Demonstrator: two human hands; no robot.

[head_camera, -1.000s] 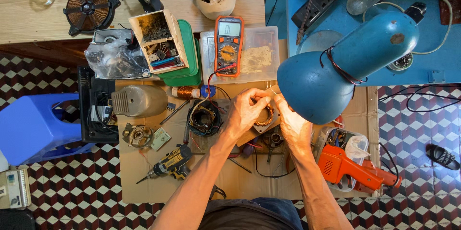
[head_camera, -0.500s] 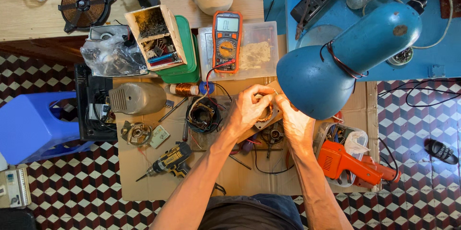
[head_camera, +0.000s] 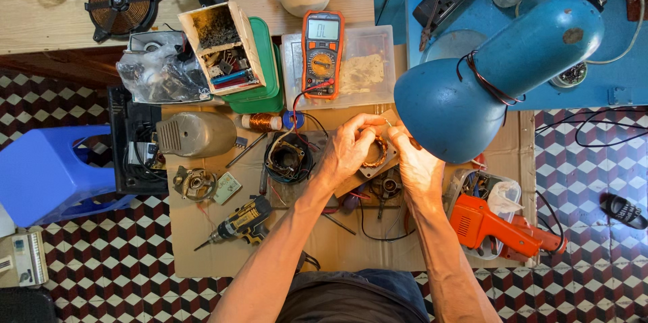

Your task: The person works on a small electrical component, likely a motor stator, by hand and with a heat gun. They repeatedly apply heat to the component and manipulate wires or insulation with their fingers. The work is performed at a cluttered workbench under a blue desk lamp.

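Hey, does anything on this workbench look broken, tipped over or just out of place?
The wooden parts box leans tilted against the green container instead of standing flat. The blue lamp's shade shows chipped, rusty paint. Both hands, left and right, hold a copper-wound coil part, seemingly taken apart.

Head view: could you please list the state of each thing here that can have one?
Multimeter: switched on, display lit, leads plugged in.
Copper-wound coil part: held up off the cardboard between both hands.
Left hand: fingers closed on the coil part.
Right hand: fingers closed on the coil part.
Blue desk lamp: shade tilted down over the hands.
Wooden parts box: open, tilted, full.
Cordless drill: lying on its side.
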